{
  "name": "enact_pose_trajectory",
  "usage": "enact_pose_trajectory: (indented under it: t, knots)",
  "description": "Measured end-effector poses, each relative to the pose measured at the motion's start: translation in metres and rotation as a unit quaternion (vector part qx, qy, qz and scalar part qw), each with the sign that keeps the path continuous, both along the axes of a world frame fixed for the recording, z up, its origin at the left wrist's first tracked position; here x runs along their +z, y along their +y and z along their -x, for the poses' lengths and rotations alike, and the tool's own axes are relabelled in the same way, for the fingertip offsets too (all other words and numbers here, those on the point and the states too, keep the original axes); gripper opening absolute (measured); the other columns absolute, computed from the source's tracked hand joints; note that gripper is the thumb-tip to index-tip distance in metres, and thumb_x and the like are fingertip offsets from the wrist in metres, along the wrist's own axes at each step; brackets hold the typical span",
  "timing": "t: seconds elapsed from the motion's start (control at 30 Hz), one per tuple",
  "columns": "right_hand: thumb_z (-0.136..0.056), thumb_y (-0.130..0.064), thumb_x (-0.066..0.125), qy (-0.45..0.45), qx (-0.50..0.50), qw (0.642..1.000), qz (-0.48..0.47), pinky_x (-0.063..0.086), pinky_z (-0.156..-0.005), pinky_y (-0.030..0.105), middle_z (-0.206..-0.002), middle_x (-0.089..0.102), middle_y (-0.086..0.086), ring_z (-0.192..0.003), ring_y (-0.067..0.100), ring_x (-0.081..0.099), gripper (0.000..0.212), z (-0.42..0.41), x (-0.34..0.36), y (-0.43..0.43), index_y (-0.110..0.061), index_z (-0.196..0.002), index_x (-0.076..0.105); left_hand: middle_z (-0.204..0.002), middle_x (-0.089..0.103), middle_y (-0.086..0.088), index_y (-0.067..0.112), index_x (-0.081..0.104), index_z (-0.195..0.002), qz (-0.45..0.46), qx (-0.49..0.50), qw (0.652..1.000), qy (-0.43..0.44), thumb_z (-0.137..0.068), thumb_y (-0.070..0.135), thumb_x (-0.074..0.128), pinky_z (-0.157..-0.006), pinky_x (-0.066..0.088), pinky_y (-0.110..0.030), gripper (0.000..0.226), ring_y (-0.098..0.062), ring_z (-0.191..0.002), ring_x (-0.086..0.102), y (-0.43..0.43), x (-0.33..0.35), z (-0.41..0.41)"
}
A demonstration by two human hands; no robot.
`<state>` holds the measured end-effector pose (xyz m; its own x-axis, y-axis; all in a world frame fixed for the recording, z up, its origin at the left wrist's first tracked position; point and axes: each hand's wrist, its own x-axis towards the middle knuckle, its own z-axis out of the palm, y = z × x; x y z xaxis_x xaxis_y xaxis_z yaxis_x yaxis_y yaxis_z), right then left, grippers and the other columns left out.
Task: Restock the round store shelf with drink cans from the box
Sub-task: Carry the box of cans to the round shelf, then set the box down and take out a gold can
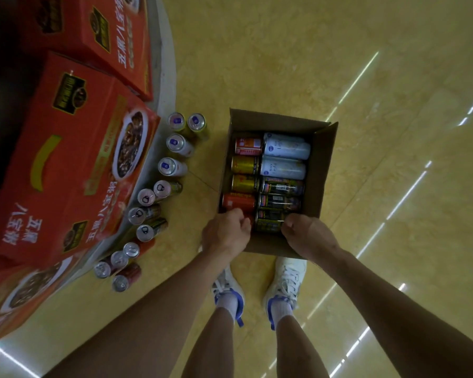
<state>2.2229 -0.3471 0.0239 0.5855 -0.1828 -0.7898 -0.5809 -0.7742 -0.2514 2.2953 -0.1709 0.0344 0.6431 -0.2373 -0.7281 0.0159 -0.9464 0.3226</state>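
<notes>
Cans (281,167) lie on their sides in the box (322,165) on the floor (366,77), long axes crosswise; left hand (227,233) curls round the nearest red can (249,219); right hand (306,236) curls round the dark can (269,225) beside it; shelf (164,50) lies leftward, nearer the left hand.

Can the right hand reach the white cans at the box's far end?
Probably yes: the box is open, the white cans lie uncovered; the right hand must first release the dark can.
</notes>
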Motion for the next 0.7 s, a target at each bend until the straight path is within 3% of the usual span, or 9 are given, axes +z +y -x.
enact_pose_trajectory:
  t: [0.3, 0.5, 0.7]
  knots:
    - [-0.103, -0.026, 0.042, -0.053, 0.048, 0.996, -0.049, 0.039, -0.060, 0.027, -0.090, 0.064, 0.002, -0.079, 0.021, 0.061, 0.023, -0.017, -0.041, 0.014, -0.020, -0.100, 0.064, -0.083, 0.060, 0.004, 0.022, 0.060, -0.102, 0.024, 0.034, 0.999, 0.014, -0.102, 0.031, 0.050, -0.061, 0.039, -0.030, 0.013, -0.020, -0.074, 0.058, -0.024, -0.033, 0.002]
    - [-0.101, -0.026, 0.046, -0.056, 0.059, 0.994, -0.074, 0.052, -0.077, 0.031, -0.111, 0.069, 0.002, -0.097, 0.021, 0.066, 0.022, -0.029, -0.067, 0.005, -0.023, -0.115, 0.063, -0.117, 0.062, -0.001, 0.022, 0.057, -0.125, 0.015, 0.101, 0.994, 0.037, -0.098, 0.033, 0.055, -0.088, 0.054, -0.041, 0.028, -0.023, -0.101, 0.063, -0.032, -0.060, -0.001]
    - [-0.100, -0.029, 0.052, -0.060, 0.108, 0.990, -0.062, 0.052, -0.074, 0.031, -0.108, 0.066, 0.004, -0.086, 0.019, 0.061, 0.021, -0.058, -0.108, 0.005, -0.022, -0.118, 0.061, -0.125, 0.054, -0.002, 0.024, 0.054, -0.126, 0.020, 0.159, 0.986, 0.052, -0.097, 0.031, 0.056, -0.091, 0.053, -0.042, 0.030, -0.022, -0.106, 0.060, -0.025, -0.093, -0.014]
